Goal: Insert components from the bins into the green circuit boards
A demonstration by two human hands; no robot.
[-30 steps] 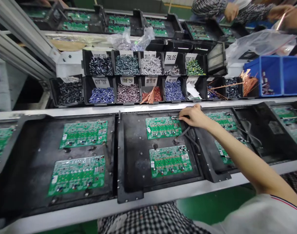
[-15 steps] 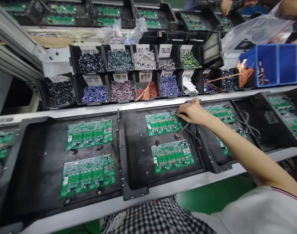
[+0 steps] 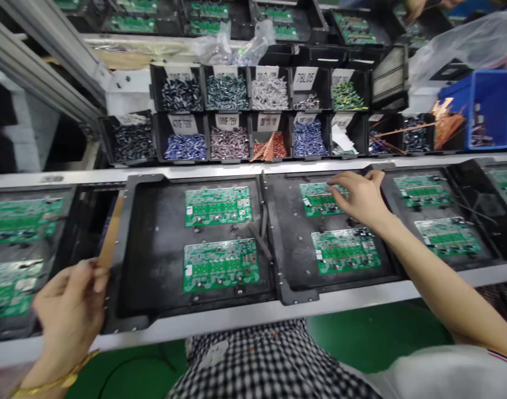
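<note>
At the lower left, my left hand [image 3: 76, 299] is closed, thumb against fingers, on the lower end of a narrow brown strip [image 3: 112, 230]. The strip slants up along the side wall of a black tray; what it is made of I cannot tell. Over the upper circuit board [image 3: 309, 206] in the tray to the right is my right hand [image 3: 361, 199], its thumb and index finger curved close together at the board's top edge. Anything between those fingertips is too small to make out. Below it lies a second green circuit board [image 3: 345, 252] with small parts on it.
The tray on the left [image 3: 147, 266] bears an upper board [image 3: 218, 206] and a lower board [image 3: 220, 266]. Behind the trays stand labelled parts bins [image 3: 228, 158] with capacitors and other small components. Copper-coloured strips [image 3: 447, 124] lie by a blue bin [image 3: 492, 111].
My view has swung left, so trays and bins sit further right. My left hand has come into view holding the brown strip. The right hand stays over the same upper board.
</note>
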